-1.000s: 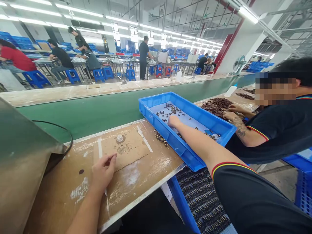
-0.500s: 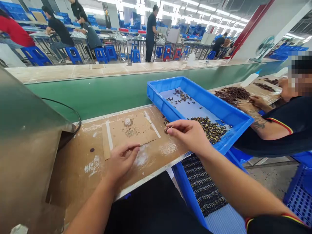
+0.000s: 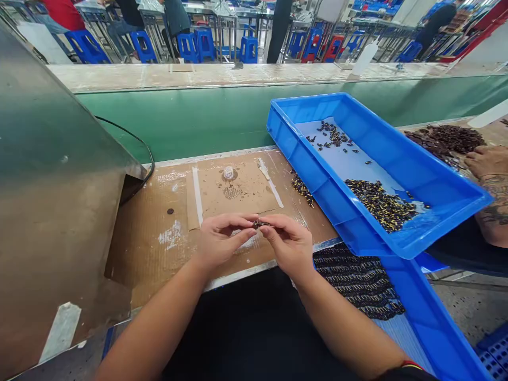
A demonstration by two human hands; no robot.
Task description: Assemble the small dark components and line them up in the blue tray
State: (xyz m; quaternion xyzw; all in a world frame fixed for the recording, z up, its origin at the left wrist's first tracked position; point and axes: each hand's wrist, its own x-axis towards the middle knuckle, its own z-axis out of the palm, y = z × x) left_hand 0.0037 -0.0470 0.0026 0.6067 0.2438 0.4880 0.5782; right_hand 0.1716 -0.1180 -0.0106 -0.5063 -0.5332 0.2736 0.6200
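Observation:
My left hand (image 3: 219, 239) and my right hand (image 3: 291, 244) meet above the front of the cardboard-covered bench (image 3: 146, 264). Between their fingertips is a small dark brown piece (image 3: 260, 224), pinched from both sides; its exact kind is too small to make out. Just beyond the hands lies a taped cardboard sheet (image 3: 210, 182) with a small clear round cup (image 3: 229, 172) on it. A loose pile of small black-and-yellow pieces (image 3: 302, 190) lies right of the sheet, against the blue tray.
A large blue tray (image 3: 317, 159) with many black-and-yellow pieces stands at the right. Below it, a second blue tray (image 3: 426, 301) holds rows of dark pieces. A metal housing (image 3: 59, 185) rises at the left. A co-worker's tattooed arm (image 3: 494, 185) is at the far right, beside brown pieces (image 3: 456, 138).
My right hand has moved left from beside the tray, bringing the small dark piece to my left hand. Both hands now pinch it. The view has tilted down.

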